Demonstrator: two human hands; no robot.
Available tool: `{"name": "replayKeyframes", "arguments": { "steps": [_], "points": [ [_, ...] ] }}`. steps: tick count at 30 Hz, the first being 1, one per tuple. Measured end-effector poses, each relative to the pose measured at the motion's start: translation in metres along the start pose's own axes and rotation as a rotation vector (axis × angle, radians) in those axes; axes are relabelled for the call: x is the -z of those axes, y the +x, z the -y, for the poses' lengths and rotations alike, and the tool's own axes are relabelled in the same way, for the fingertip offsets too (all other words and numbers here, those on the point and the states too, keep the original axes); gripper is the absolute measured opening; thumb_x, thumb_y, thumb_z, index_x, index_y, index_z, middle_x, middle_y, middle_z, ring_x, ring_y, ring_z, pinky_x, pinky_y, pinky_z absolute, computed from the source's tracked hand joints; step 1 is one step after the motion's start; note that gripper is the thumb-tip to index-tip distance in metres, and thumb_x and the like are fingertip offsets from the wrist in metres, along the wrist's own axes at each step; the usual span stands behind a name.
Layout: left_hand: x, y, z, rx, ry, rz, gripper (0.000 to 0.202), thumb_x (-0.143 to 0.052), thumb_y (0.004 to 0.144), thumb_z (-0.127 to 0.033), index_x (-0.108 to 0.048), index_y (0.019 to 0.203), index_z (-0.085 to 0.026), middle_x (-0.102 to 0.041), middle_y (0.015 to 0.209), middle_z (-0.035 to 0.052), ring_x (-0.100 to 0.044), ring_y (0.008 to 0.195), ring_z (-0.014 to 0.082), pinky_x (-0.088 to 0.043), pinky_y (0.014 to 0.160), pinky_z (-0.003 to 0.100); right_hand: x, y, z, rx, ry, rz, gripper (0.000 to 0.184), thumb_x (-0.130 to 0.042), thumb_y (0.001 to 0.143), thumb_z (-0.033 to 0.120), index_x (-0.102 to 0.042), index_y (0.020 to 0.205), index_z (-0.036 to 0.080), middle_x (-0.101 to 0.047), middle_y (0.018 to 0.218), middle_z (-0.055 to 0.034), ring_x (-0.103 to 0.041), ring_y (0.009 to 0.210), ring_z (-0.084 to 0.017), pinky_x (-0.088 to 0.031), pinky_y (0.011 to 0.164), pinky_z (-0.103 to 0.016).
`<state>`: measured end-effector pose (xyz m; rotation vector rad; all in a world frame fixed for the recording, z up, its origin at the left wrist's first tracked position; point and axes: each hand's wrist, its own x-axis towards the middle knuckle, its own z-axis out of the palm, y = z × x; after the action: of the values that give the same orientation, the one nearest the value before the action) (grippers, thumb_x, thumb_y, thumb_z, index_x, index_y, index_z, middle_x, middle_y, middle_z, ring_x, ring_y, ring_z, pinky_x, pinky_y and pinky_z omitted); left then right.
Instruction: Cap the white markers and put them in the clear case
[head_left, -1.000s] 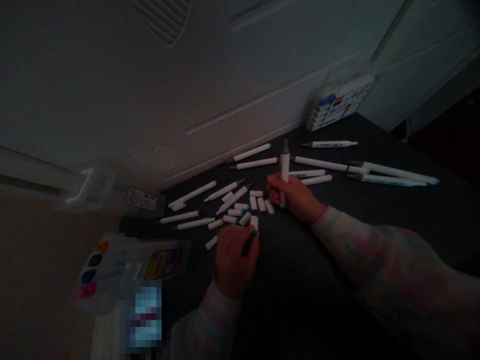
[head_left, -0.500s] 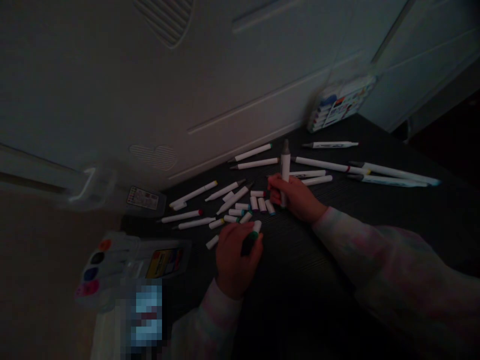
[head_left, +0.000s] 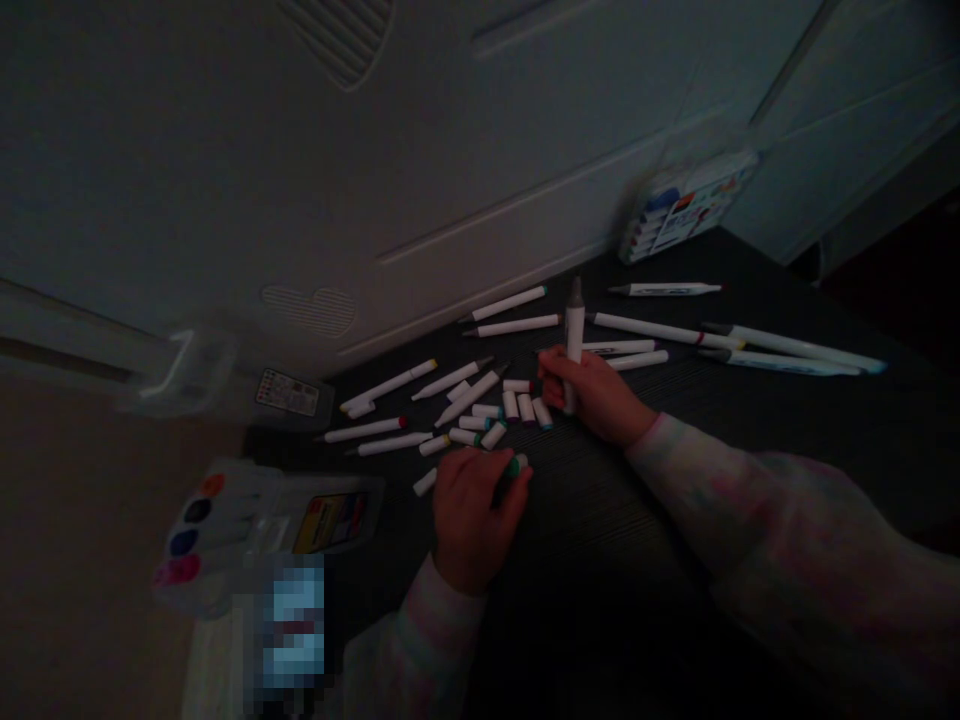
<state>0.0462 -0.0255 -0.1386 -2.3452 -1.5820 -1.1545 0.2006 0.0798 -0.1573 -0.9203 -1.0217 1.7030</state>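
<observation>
Upright in my right hand [head_left: 596, 392] is a white marker [head_left: 575, 330] with a grey tip end pointing up; the fingers are wrapped round its lower part. My left hand [head_left: 476, 515] pinches a marker cap [head_left: 516, 465], white with a green end, between thumb and fingers. Several loose white caps [head_left: 511, 405] with coloured bands lie on the dark table between the two hands. Around them are scattered white markers, among them one with a red end [head_left: 367, 430] and one with a yellow end [head_left: 390, 387].
A pack of markers [head_left: 686, 205] leans against the pale panel [head_left: 487, 170] at the back right. On the left are a clear plastic case [head_left: 270, 510], a labelled clear box [head_left: 292, 395] and a blurred-out bright patch [head_left: 296, 625]. More markers [head_left: 795, 350] lie to the right.
The cap in my left hand has turned from standing up to lying more level, and the fingers have closed round it. My right hand holds the marker almost unmoved.
</observation>
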Motion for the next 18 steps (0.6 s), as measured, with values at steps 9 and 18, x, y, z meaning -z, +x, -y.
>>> {"name": "replayKeyframes", "arguments": {
  "steps": [9,18],
  "points": [
    [-0.002,-0.003,0.001,0.046,-0.037,-0.044,0.036,-0.066,0.070,-0.022,-0.048,0.101,-0.019,-0.063,0.075,0.0013,-0.057,0.075,0.0159,-0.048,0.069,0.032,0.000,0.000,0.000,-0.005,-0.015,-0.014,0.025,-0.057,0.074,0.037,-0.047,0.063,0.017,-0.040,0.045,0.0067,-0.037,0.038,-0.006,-0.027,0.040,-0.021],
    [-0.001,-0.001,0.001,-0.019,-0.002,0.023,0.018,-0.063,0.072,-0.020,-0.053,0.087,-0.017,-0.060,0.073,0.0021,-0.054,0.072,0.0146,-0.049,0.065,0.028,-0.004,-0.010,0.006,0.099,-0.389,-0.112,0.023,-0.055,0.073,0.037,-0.049,0.061,0.018,-0.039,0.050,0.0053,-0.035,0.045,-0.008,-0.026,0.044,-0.023]
  ]
}}
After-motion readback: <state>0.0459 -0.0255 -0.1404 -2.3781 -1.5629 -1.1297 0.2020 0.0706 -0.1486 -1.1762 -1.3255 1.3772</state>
